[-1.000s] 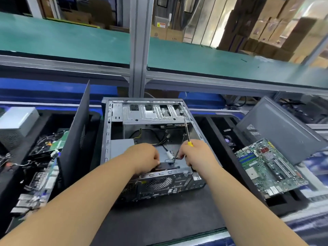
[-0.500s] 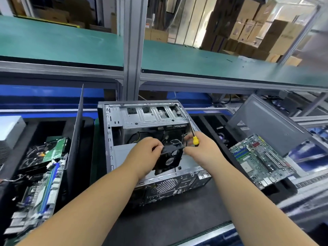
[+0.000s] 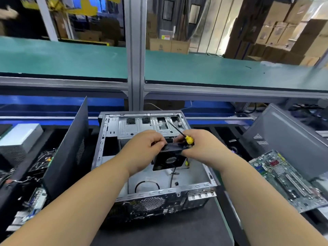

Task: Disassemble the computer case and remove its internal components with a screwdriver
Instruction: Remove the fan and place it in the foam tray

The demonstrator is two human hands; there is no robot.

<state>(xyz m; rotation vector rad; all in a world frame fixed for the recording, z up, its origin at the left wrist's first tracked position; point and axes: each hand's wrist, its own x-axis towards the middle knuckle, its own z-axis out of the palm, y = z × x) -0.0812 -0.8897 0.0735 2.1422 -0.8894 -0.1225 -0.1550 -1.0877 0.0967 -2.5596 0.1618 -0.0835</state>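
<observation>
Fan (image 3: 169,159), black, above open computer case (image 3: 154,174): we grip it with left hand (image 3: 143,148) and right hand (image 3: 200,148), which apparently also clasps the screwdriver (image 3: 188,139).

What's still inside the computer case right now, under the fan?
Inside the computer case, on its bare metal floor under the lifted fan: a looped black cable and the fan's dangling wire. Both hands and the fan cover the middle of the case.

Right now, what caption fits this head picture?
Two hands lift a black fan from an open computer case.
</observation>
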